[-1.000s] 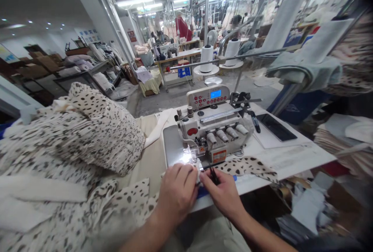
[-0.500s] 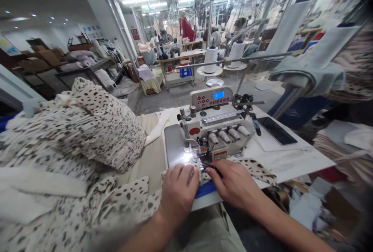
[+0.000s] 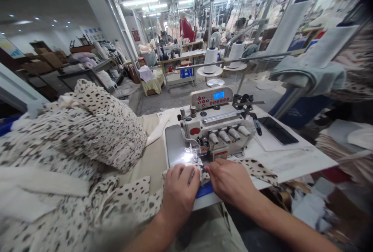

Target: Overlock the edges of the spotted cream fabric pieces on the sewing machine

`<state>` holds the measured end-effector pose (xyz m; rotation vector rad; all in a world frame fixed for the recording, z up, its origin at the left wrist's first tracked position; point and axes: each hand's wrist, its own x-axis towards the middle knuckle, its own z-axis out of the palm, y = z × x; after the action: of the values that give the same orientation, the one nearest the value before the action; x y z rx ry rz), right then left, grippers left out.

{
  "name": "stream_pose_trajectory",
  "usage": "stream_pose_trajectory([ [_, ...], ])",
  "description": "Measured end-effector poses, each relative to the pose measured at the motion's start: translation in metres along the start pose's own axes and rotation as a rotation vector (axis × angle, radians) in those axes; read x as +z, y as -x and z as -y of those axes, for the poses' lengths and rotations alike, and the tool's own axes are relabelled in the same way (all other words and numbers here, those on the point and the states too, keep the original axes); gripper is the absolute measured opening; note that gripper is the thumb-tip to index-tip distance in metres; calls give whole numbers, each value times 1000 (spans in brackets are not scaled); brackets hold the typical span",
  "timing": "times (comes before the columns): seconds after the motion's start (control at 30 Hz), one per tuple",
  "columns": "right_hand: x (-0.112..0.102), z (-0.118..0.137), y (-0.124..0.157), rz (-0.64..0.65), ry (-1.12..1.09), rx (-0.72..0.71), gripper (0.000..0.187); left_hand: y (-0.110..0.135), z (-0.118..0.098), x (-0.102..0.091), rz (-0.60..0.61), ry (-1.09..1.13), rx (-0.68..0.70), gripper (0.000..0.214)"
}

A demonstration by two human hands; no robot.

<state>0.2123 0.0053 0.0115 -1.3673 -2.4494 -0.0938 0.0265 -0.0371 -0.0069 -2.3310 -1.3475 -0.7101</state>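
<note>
My hands sit close together at the front of a white overlock sewing machine [image 3: 215,129], just before its lit presser foot [image 3: 198,155]. My left hand [image 3: 179,192] pinches the cream spotted fabric [image 3: 136,195] at the near side. My right hand [image 3: 230,182] has its fingertips on the same fabric beside the foot. A strip of that fabric [image 3: 258,168] runs off to the right. The stitching point is partly hidden behind my fingers. A large gathered mass of the spotted fabric [image 3: 101,131] lies to the left of the machine.
A black tablet or phone [image 3: 278,129] and a dark tool [image 3: 257,124] lie on the white table [image 3: 294,162]. Thread cones [image 3: 211,59] stand behind the machine. Stacked cloth [image 3: 340,147] sits to the right. A co-worker [image 3: 240,25] stands far behind.
My right hand has moved left, in against my left hand, and the small black snips it showed a second ago are no longer visible. The view has shifted slightly.
</note>
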Motion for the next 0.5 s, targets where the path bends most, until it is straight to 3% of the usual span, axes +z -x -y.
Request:
stream_pose_trajectory([
  [0.3,4,5,1,-78,49,39,28,3,-3,-1,-9,-55,38,27],
  [0.5,15,8,2,-176,84,16,29,10,-11,3,55,-97,-46,43],
])
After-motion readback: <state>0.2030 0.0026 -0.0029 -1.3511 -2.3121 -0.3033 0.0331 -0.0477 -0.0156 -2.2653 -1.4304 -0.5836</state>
